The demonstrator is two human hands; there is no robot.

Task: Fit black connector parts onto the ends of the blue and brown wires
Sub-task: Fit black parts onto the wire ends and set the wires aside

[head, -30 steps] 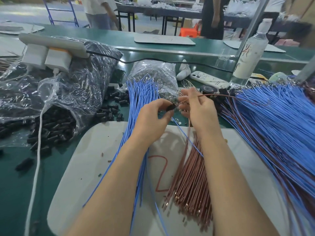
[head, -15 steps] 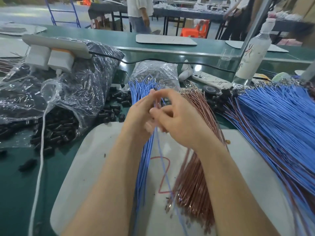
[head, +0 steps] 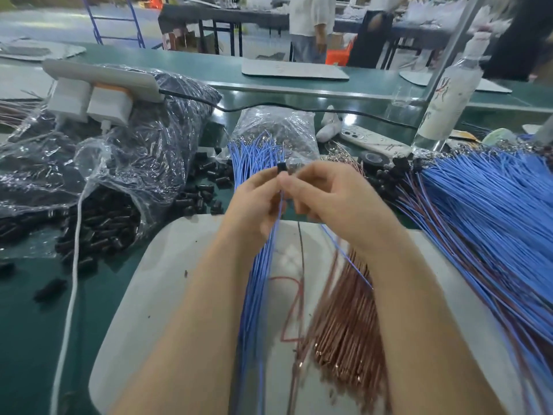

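Our left grip (head: 254, 202) pinches the light, rigid black connector (head: 281, 168); our right grip (head: 329, 199) pinches the floppy blue wire (head: 280, 209) just below.

Glossy plastic bag (head: 149, 151), black plastic connector parts (head: 98, 223), smooth board (head: 167, 280)

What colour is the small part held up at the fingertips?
Black. The connector part shows clearly in the head view, above a blue wire.

A white power strip (head: 119, 76) holding two chargers (head: 109, 107) sat at left; a phone (head: 374, 141) lay near a tall bottle (head: 449, 97).
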